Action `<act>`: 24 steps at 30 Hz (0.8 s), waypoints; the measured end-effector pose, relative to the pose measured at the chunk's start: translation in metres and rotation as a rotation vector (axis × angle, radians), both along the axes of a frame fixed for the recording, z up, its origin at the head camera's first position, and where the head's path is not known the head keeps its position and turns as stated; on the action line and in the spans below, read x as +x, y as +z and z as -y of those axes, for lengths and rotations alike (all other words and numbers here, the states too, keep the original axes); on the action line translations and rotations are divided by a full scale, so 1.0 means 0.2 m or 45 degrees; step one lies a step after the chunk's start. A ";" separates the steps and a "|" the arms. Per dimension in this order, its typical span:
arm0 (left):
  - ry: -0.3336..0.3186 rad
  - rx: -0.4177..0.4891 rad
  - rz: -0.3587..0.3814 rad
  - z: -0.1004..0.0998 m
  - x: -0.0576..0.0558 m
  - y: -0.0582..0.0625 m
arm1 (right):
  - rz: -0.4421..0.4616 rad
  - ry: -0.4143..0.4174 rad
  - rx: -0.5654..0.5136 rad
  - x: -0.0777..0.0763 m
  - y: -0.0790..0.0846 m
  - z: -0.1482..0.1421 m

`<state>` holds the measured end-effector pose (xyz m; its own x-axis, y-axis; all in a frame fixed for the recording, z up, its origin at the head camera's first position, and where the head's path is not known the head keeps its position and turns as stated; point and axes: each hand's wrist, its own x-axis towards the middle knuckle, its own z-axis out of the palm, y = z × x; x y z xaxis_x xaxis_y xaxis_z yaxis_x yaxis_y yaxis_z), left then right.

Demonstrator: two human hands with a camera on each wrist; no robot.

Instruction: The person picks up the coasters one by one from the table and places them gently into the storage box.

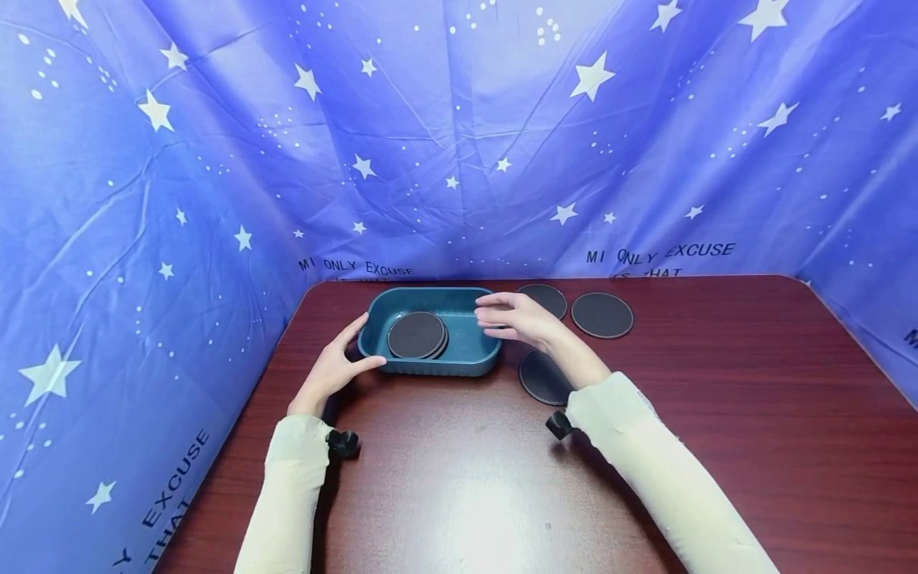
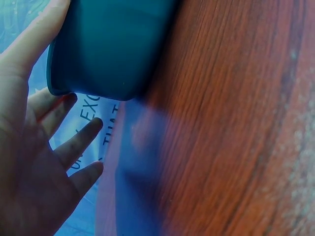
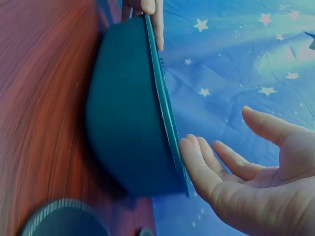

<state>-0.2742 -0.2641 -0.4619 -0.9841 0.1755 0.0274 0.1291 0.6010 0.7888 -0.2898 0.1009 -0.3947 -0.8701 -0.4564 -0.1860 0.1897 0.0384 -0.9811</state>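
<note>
Tub w/ disc stack inside; L hand spread wide on L end, R hand wide, nr R rim.

Head view bright, mostly sharp — white glare on table at bottom centre, light apparently from overhead. Curtain paler toward top. Dark shadow beside left sleeve, softer one along right sleeve. Wrist views dimmer, blue-green cast, soft detail. In left wrist view, left hand shaded, tub dark with blurred lower edge — pale grainy sheen on table at right.
</note>
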 end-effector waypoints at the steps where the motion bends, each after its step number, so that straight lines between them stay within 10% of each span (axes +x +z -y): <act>1: 0.001 0.000 0.001 0.00 0.00 0.00 | -0.012 0.003 0.000 0.01 0.00 -0.03; 24: 0.000 -0.022 -0.011 0.00 0.00 0.00 | -0.193 -0.059 0.245 0.10 -0.18 -0.59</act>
